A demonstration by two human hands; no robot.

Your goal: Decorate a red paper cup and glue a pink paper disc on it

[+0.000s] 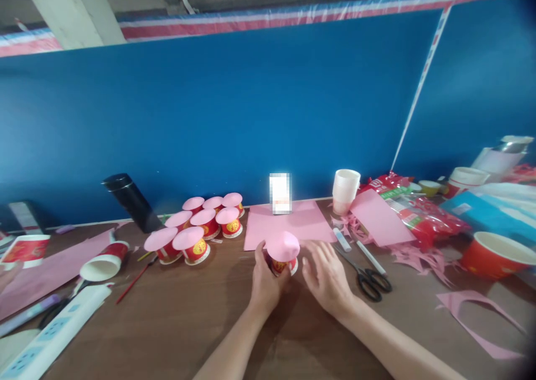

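Observation:
A small red paper cup (281, 267) stands upside down on the brown table, with a curled piece of pink paper (287, 246) on top. My left hand (268, 279) is wrapped round the cup from the left, thumb at its front. Just to the right of the cup, my right hand (329, 276) holds nothing, its fingers spread and slightly bent. Behind both hands lies a flat pink paper sheet (310, 221). Several upturned red cups topped with pink discs (189, 237) are grouped to the left. Scissors (372, 284) with black handles lie right of my right hand.
A glue stick (342, 240), a white pen (371, 257), pink scraps (422, 260) and stacked white cups (345, 190) are on the right. At left are a black bottle (132, 201), a tipped red cup (104, 261), a power strip (58, 329) and another person's hand (8, 276).

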